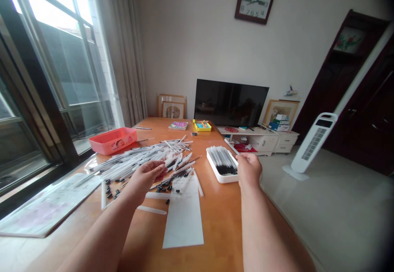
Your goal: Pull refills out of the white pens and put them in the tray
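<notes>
My right hand [250,169] is closed on a whitish pen barrel [230,146], which points up and to the left from the fingers. It is at the right side of a white tray [222,178], where several clear pen barrels [222,155] with black ends lie in a row. My left hand [149,175] is above the near side of a loose pile of pen barrels [135,159], its thumb and fingertips pressed together. Whatever they may hold is too small to make out. Black pen caps [108,190] and dark thin refills [187,166] are strewn around that hand.
A paper sheet [184,227] lies on the wooden table [221,231]. The red plastic basket [113,140] stands by the window, with a booklet [40,210] at near left. Farther back are a yellow box [202,126] and a magazine [178,125].
</notes>
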Tool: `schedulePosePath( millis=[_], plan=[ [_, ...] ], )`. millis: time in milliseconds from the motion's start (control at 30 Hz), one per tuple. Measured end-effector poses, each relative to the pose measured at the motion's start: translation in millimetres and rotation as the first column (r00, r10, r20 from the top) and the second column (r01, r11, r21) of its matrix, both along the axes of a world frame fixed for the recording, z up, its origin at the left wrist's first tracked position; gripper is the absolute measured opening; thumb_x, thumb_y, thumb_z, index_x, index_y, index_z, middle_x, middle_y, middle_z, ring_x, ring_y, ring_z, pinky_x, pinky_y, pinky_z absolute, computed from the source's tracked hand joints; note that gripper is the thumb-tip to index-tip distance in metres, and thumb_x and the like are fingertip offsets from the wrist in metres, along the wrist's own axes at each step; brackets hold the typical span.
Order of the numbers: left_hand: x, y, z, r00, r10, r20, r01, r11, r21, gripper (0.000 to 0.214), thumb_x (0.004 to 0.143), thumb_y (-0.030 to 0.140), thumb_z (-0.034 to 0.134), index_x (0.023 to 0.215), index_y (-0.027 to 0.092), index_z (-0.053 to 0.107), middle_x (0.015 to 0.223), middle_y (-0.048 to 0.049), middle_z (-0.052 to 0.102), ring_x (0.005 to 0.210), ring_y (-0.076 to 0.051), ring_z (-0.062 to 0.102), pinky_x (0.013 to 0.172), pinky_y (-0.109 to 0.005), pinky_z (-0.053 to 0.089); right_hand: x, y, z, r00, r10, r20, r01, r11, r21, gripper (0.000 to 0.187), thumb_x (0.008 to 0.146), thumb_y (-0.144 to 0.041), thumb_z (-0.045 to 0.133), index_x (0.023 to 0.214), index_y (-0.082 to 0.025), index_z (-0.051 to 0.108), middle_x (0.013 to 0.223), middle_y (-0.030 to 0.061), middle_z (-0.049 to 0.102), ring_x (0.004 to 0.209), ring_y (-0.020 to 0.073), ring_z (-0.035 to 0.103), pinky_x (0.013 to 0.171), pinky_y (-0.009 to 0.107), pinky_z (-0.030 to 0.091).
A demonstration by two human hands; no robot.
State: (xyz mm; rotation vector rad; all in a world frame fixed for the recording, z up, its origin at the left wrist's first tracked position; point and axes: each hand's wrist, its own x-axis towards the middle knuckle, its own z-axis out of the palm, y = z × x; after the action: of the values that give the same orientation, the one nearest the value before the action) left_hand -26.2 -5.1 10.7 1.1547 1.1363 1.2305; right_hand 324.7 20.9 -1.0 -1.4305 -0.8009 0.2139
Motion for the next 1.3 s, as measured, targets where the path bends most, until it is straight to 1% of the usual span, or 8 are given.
schedulePosePath(
  millis=[100, 267, 433, 567, 800, 1100, 1200, 1300],
  plan=[
    [-3, 5, -5.1, 0.999, 0.018, -0.031, -0.018, 1.000, 0.017, 0.053, 0.069, 0.050, 0.083, 0.104, 0.014, 0.068, 0.097, -0.0121, 0.075, 0.090, -0.023, 0.072, 0.083, -0.032, 0.055, 5, 0, -4.4, 0.991, -0.082, 0.107, 0.099, 0.981, -0.164, 0.021, 0.073, -0.034, 0.063, 0.090, -0.022, 0.068, 0.086, 0.0081, 0.073, 0.080, 0.0262, 0.066, 0.073, 0.035, 0.046],
    [-6, 9, -9.9, 0.997, 0.045, -0.063, -0.044, 0.999, 0.019, 0.056, 0.069, 0.056, 0.080, 0.104, 0.014, 0.067, 0.094, -0.0109, 0.075, 0.088, -0.023, 0.071, 0.081, -0.033, 0.054, -1, -1, -5.4, 0.959, -0.122, 0.256, 0.212, 0.909, -0.359, 0.020, 0.077, -0.032, 0.058, 0.092, -0.026, 0.070, 0.087, 0.0074, 0.071, 0.088, 0.0288, 0.063, 0.084, 0.042, 0.043],
    [-7, 10, -9.1, 0.997, 0.037, -0.065, -0.036, 0.999, 0.027, 0.057, 0.069, 0.056, 0.079, 0.105, 0.014, 0.067, 0.095, -0.0116, 0.075, 0.089, -0.023, 0.070, 0.083, -0.035, 0.052, -4, 0, -9.9, 0.939, -0.076, 0.336, 0.235, 0.854, -0.463, 0.021, 0.078, -0.033, 0.058, 0.094, -0.028, 0.071, 0.088, 0.0086, 0.070, 0.093, 0.0315, 0.061, 0.089, 0.049, 0.040],
    [-8, 9, -8.6, 0.997, 0.025, -0.075, -0.023, 0.999, 0.036, 0.055, 0.071, 0.056, 0.078, 0.105, 0.014, 0.067, 0.095, -0.0115, 0.075, 0.087, -0.023, 0.069, 0.081, -0.034, 0.052, -2, 2, -13.4, 0.932, -0.046, 0.360, 0.230, 0.841, -0.490, 0.024, 0.077, -0.031, 0.058, 0.097, -0.030, 0.070, 0.090, 0.0094, 0.070, 0.099, 0.0342, 0.061, 0.089, 0.051, 0.041],
    [-7, 8, -6.9, 0.996, 0.043, -0.084, -0.040, 0.999, 0.034, 0.053, 0.071, 0.056, 0.078, 0.101, 0.014, 0.066, 0.093, -0.0121, 0.075, 0.087, -0.024, 0.070, 0.081, -0.037, 0.052, 2, 4, -20.7, 0.933, -0.039, 0.358, 0.210, 0.867, -0.453, 0.024, 0.079, -0.031, 0.056, 0.096, -0.029, 0.072, 0.086, 0.0118, 0.070, 0.094, 0.0333, 0.063, 0.082, 0.046, 0.046],
    [-15, 9, -1.1, 0.988, 0.151, -0.029, -0.149, 0.988, 0.049, 0.049, 0.069, 0.051, 0.079, 0.101, 0.014, 0.068, 0.089, -0.0103, 0.074, 0.084, -0.022, 0.071, 0.078, -0.032, 0.053, 3, 7, -19.1, 0.945, -0.110, 0.308, 0.206, 0.932, -0.299, 0.028, 0.079, -0.031, 0.052, 0.099, -0.025, 0.070, 0.093, 0.0105, 0.075, 0.085, 0.0296, 0.066, 0.075, 0.039, 0.047],
    [-23, 12, -0.5, 0.974, 0.227, 0.014, -0.227, 0.972, 0.054, 0.046, 0.067, 0.043, 0.080, 0.101, 0.013, 0.068, 0.084, -0.0088, 0.073, 0.077, -0.019, 0.069, 0.072, -0.030, 0.053, -5, 6, -14.0, 0.944, -0.111, 0.309, 0.183, 0.960, -0.214, 0.028, 0.080, -0.029, 0.050, 0.100, -0.024, 0.069, 0.096, 0.0086, 0.076, 0.089, 0.0286, 0.067, 0.077, 0.038, 0.047],
    [-32, 13, 1.3, 0.951, 0.308, 0.029, -0.309, 0.948, 0.071, 0.041, 0.067, 0.037, 0.077, 0.099, 0.013, 0.069, 0.077, -0.0060, 0.070, 0.064, -0.015, 0.064, 0.062, -0.027, 0.050, -21, 2, -8.7, 0.937, -0.092, 0.336, 0.120, 0.991, -0.063, 0.027, 0.082, -0.031, 0.049, 0.098, -0.022, 0.068, 0.098, 0.0092, 0.075, 0.092, 0.0282, 0.066, 0.078, 0.037, 0.046]
  ],
)
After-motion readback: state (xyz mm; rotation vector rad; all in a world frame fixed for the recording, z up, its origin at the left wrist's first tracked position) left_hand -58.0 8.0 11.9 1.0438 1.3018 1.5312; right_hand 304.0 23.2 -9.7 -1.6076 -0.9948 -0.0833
